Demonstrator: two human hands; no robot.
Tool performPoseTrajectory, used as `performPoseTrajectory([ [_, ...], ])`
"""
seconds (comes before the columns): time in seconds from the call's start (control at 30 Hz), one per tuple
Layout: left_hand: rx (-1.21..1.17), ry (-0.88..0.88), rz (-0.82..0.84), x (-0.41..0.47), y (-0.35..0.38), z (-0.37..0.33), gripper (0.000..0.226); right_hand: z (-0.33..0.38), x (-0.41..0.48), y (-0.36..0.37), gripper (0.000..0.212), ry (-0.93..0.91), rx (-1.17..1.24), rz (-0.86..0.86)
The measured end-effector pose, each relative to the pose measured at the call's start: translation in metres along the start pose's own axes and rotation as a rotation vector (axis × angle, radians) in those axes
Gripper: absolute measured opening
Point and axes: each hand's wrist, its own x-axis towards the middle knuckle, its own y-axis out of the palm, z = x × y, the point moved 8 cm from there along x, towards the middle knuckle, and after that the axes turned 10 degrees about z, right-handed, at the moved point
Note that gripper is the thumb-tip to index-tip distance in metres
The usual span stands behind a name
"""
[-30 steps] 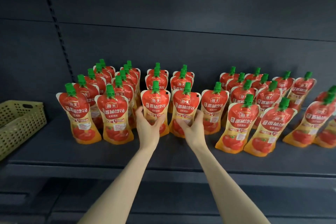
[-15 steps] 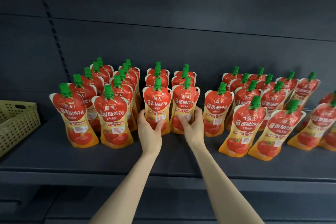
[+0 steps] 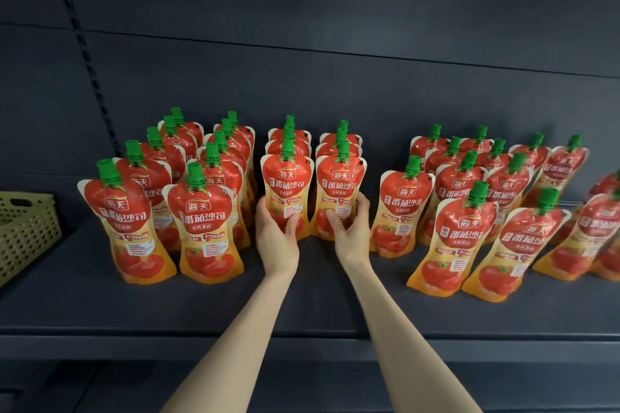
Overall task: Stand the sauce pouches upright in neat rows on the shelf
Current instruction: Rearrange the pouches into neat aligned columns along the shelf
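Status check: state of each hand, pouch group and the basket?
left hand: grips left centre pouch
right hand: grips right centre pouch
left centre pouch: upright, heading its row
right centre pouch: upright, heading its row
left rows: upright
right group: standing, front pouches tilted
basket: at left end of shelf, contents unseen

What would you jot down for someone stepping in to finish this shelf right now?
Left hand grips the left middle pouch; right hand grips the right middle pouch. Both pouches stand upright on the shelf, fronting two short rows.
Done: the left rows stand in lines.
Left: the right-side pouches lean and sit staggered; line them up.
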Motion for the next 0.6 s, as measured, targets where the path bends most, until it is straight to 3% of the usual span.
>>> performPoseTrajectory([
  [0.6, 0.011, -0.024, 0.027, 0.0087, 0.0024, 0.0094, 0.064, -0.0095, 0.0062, 0.0009, 0.063, 0.056, -0.128, 0.066],
])
